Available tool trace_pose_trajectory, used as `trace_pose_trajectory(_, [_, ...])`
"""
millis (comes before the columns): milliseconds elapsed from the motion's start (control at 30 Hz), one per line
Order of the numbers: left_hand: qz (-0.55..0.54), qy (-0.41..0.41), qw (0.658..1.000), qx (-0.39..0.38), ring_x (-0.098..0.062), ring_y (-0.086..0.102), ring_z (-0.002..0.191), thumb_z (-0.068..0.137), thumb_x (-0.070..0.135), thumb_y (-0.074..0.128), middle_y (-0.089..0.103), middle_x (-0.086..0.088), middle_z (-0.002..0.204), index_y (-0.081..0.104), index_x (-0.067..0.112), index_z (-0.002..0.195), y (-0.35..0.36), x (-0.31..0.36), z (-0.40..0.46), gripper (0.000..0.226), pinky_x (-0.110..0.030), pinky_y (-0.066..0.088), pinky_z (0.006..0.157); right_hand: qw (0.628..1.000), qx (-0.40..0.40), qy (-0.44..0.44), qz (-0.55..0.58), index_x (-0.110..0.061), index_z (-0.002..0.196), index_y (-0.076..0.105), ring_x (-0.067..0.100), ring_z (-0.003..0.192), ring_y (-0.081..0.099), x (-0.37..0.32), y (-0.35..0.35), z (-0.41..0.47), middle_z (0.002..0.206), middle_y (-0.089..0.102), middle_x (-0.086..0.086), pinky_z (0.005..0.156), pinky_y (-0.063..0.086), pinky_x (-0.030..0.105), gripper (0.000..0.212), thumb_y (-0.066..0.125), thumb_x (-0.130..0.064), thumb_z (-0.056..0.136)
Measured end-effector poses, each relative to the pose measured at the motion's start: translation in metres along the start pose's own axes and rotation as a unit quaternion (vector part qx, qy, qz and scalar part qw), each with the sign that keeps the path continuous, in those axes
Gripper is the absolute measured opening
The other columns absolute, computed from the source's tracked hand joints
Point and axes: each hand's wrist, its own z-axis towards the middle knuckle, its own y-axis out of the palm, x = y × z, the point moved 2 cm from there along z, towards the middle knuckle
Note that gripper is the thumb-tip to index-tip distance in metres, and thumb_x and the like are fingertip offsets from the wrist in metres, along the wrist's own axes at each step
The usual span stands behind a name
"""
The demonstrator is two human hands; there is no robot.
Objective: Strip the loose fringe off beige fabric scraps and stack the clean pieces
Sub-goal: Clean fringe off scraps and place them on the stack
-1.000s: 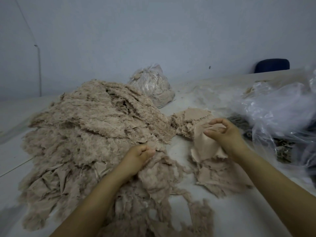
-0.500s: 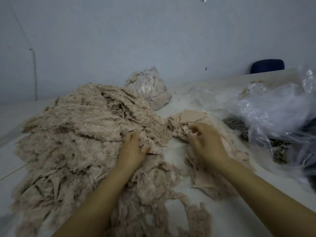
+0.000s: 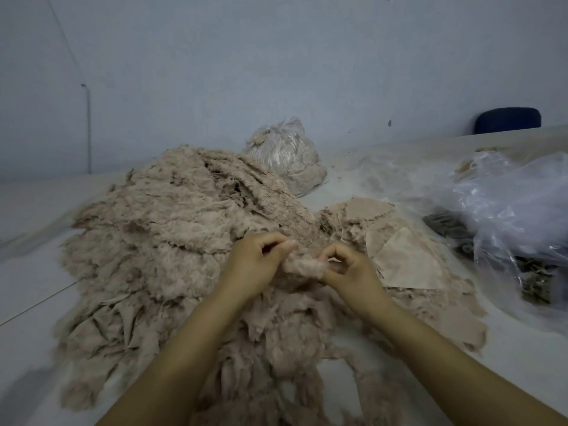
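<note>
Both forearms run off the near edge, and the fingertips of the left hand (image 3: 255, 265) and right hand (image 3: 350, 272) are buried in a fuzzy scrap (image 3: 304, 267) whose outline is too blurred to trace. The clear plastic bag (image 3: 516, 210) is cut by the right edge, its dark contents (image 3: 445, 229) unreadable. Far off, the blue chair back (image 3: 507, 120) is half hidden behind the table (image 3: 522, 379).

Both forearms are bare from the lower frame edge to the wrists, with no sleeve showing on either. The left hand (image 3: 252, 265) and right hand (image 3: 350, 272) are bare (no glove, ring, watch or band visible). Fingernails, where they show, look short and unpainted.
</note>
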Motion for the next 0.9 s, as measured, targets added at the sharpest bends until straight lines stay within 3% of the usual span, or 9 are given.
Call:
trace_pose_trajectory(133, [0.011,-0.063,0.976,-0.208,-0.005,0.055,0.049,0.097,0.027,0.050,0.064,0.005,0.053,0.066,0.015,0.075,0.001,-0.007,-0.004,0.030,-0.019,0.046,0.060,0.999,0.039,-0.010,0.022,-0.016,0.063,0.052,0.008,0.094,0.067,0.003,-0.014,-0.007,0.090,0.069,-0.001,0.083,0.053,0.025,0.035,0.066,0.010,0.080])
trace_pose_trajectory(233, [0.125,-0.020,0.985,-0.119,-0.004,0.057,0.087,0.088,0.036,0.064,0.064,0.009,0.096,0.066,0.026,0.105,0.002,-0.013,0.010,0.021,-0.024,0.047,0.078,0.998,0.034,0.024,0.049,-0.013,0.064,0.051,0.018,0.087,0.070,0.013,-0.012,-0.015,0.085,0.070,0.003,0.080,0.057,0.029,0.031,0.065,0.007,0.083])
trace_pose_trajectory(300, [0.285,-0.020,0.941,-0.184,-0.011,0.047,0.114,0.081,0.038,0.071,0.050,0.006,0.123,0.050,0.029,0.133,0.003,-0.022,0.019,0.057,-0.031,0.040,0.099,0.991,0.024,0.071,0.112,-0.008,0.071,0.048,0.017,0.072,0.069,0.020,-0.007,-0.020,0.080,0.065,0.008,0.066,0.056,0.026,0.026,0.058,0.009,0.088])
trace_pose_trajectory(333, [0.333,-0.045,0.915,-0.223,-0.016,0.048,0.117,0.080,0.037,0.071,0.050,0.002,0.126,0.048,0.026,0.134,0.004,-0.029,0.021,0.060,-0.034,0.040,0.101,0.986,0.020,0.096,0.135,-0.007,0.076,0.048,0.016,0.066,0.067,0.022,-0.004,-0.022,0.078,0.064,0.011,0.061,0.055,0.024,0.022,0.056,0.007,0.090])
trace_pose_trajectory(433, [0.363,-0.075,0.898,-0.236,-0.026,0.059,0.095,0.090,0.026,0.060,0.062,-0.006,0.093,0.062,0.014,0.093,0.005,-0.045,0.022,0.013,-0.032,0.046,0.076,0.981,0.021,0.152,0.118,-0.008,0.094,0.050,0.014,0.060,0.065,0.028,-0.001,-0.026,0.075,0.063,0.014,0.058,0.055,0.025,0.009,0.056,-0.001,0.093])
trace_pose_trajectory(500, [0.370,-0.065,0.901,-0.216,-0.025,0.055,0.078,0.094,0.022,0.053,0.050,-0.003,0.072,0.046,0.014,0.066,0.007,-0.049,0.020,0.029,-0.031,0.035,0.062,0.979,0.029,0.171,0.105,-0.009,0.107,0.050,0.016,0.061,0.065,0.029,-0.001,-0.026,0.079,0.063,0.014,0.061,0.055,0.028,0.016,0.055,-0.002,0.094])
trace_pose_trajectory(667, [0.210,-0.023,0.957,-0.197,-0.012,0.050,0.074,0.090,0.019,0.062,0.052,0.005,0.075,0.053,0.021,0.071,0.007,-0.041,0.004,0.020,-0.028,0.039,0.069,0.975,-0.004,0.174,0.141,-0.037,0.118,0.049,0.011,0.052,0.060,0.027,0.006,-0.020,0.063,0.063,0.006,0.053,0.050,0.021,0.045,0.061,-0.003,0.090])
trace_pose_trajectory(800, [0.121,0.002,0.978,-0.172,-0.008,0.056,0.083,0.083,0.018,0.071,0.060,0.001,0.088,0.072,0.019,0.081,-0.002,-0.033,-0.017,0.002,-0.019,0.043,0.077,0.982,-0.015,0.144,0.121,-0.011,0.090,0.061,0.007,0.049,0.059,0.022,0.011,-0.014,0.065,0.061,0.006,0.048,0.049,0.018,0.016,0.057,0.005,0.090])
trace_pose_trajectory(900, [0.104,0.048,0.986,-0.117,-0.002,0.054,0.090,0.085,0.016,0.069,0.057,0.006,0.095,0.068,0.020,0.079,-0.018,-0.021,-0.022,0.007,-0.013,0.041,0.081,0.985,0.061,0.111,0.120,-0.010,0.082,0.057,0.011,0.059,0.062,0.024,0.008,-0.011,0.073,0.065,0.005,0.054,0.051,0.022,0.023,0.052,0.011,0.089])
